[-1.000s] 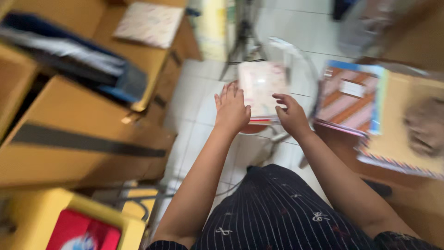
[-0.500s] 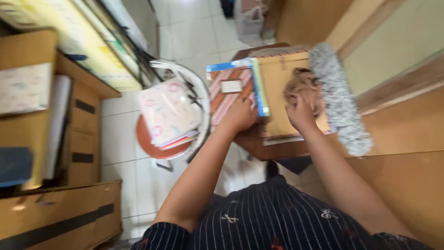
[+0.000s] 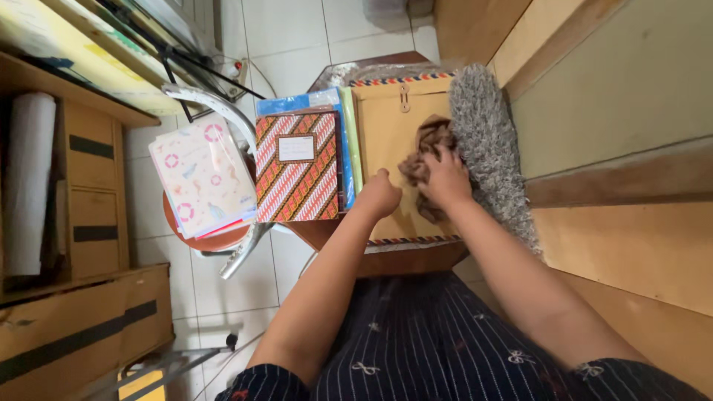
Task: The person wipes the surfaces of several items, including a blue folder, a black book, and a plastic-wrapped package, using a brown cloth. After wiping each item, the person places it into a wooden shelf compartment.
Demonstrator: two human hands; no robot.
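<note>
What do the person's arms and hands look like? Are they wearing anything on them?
Both arms are bare from the hands up past the elbows. The left hand and the right hand wear no gloves, and no rings, watch or bracelets show. Short dark sleeves with thin pale pinstripes and small bow shapes begin near the shoulders, matching the dark striped garment below.

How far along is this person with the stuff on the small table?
Done: a pastel patterned stack sits on the round stool beside the table. In hand: the right hand grips a crumpled brown cloth on the large brown envelope; the left hand rests on that envelope. Left: the batik-cover book, blue folder and grey duster lie on the table.
</note>
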